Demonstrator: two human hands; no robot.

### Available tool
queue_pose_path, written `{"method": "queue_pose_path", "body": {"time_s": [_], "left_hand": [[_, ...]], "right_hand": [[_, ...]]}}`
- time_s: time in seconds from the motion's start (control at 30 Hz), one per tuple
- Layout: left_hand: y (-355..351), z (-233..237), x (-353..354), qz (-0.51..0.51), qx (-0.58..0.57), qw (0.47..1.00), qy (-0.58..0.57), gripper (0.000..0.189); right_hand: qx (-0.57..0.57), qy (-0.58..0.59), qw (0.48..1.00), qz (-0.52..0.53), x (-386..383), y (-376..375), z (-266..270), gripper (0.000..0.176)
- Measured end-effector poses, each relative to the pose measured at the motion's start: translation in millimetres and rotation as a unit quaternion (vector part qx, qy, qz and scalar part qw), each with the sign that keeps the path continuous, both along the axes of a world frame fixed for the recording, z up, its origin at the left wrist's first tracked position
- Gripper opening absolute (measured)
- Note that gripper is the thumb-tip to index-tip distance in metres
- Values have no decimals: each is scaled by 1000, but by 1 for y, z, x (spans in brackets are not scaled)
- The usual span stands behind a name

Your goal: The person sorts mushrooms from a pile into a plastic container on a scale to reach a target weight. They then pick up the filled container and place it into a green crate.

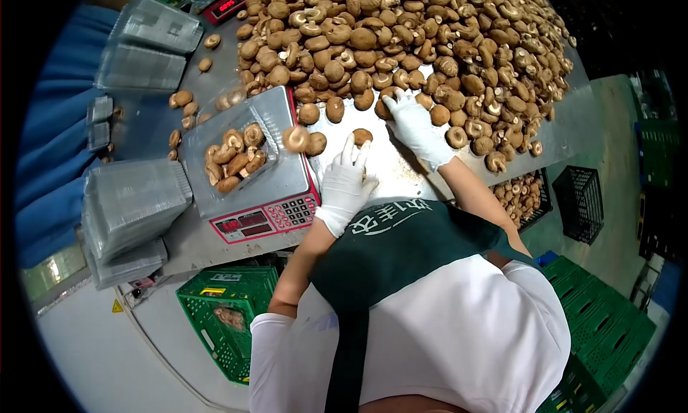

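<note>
My left hand (344, 189), in a white glove, lies over the metal tabletop beside the scale. Its fingers are stretched and apart, with the tips close to a shiitake mushroom (362, 137). My right hand (419, 130), also gloved, reaches to the near edge of the mushroom pile (401, 36). Its extended fingers touch a brown shiitake (383, 110); the contact is partly hidden. A blurred mushroom (295, 138) appears at the right edge of the red-framed digital scale (215, 191). On the scale sits a clear plastic tray (271, 155) holding several shiitake.
Stacks of clear trays (136, 198) stand left of the scale, with more trays (147, 47) farther back. A second scale (228, 6) is at the back. Below the table are a green crate (226, 320), a black crate (580, 205) and more green crates (602, 320).
</note>
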State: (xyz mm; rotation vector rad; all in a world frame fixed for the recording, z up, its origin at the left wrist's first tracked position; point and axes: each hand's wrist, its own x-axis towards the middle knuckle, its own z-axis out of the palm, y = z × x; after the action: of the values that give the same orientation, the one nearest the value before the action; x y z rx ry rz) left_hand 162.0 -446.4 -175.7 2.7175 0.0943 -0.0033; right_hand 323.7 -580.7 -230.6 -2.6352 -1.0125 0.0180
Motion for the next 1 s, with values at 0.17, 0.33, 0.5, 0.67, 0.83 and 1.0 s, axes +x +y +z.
{"method": "queue_pose_path", "body": {"time_s": [0.17,0.33,0.5,0.67,0.83,1.0], "left_hand": [[-7,-47,14,41,14,996,74,95],[-14,-73,36,74,-17,996,-37,80],[-6,-88,50,93,-16,995,-38,57],[-12,-92,42,125,-178,971,-103,42],[-8,-74,24,231,-499,835,-21,39],[12,8,16,227,-535,803,-130,43]], "right_hand": [[69,4,998,8,7,-2,-6,32],[73,-7,997,8,11,-13,-13,42],[48,39,998,-5,6,-11,-10,51],[74,-13,997,20,0,-11,-22,38],[133,100,985,37,-20,-11,-7,43],[144,209,967,-10,-38,-6,2,47]]}}
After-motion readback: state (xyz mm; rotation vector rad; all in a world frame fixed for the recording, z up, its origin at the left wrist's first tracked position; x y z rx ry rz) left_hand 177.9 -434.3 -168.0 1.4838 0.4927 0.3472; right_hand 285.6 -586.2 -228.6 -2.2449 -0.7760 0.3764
